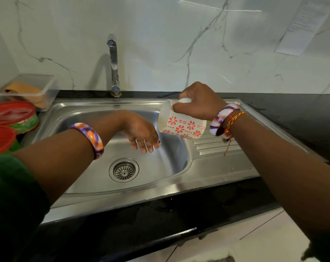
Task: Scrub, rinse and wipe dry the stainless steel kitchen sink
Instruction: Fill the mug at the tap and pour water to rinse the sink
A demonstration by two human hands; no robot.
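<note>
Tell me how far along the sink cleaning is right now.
Done, apparently: no suds show in the sink basin, so scrubbing looks over, though I can't be sure. In hand: the right hand grips a tipped mug over the basin, seemingly rinsing, while the left hand hangs open beside it. Left: drops remain on the drainboard; the wipe-dry is not yet done.

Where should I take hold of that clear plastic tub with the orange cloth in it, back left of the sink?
Grip the clear plastic tub across its near right corner rim, coming from the right over the sink, fingers on the outer wall and thumb inside. It sits open-topped and upright, and the red-lidded containers crowd its front left, so that side looks blocked. The left hand hangs free nearest it.
</note>
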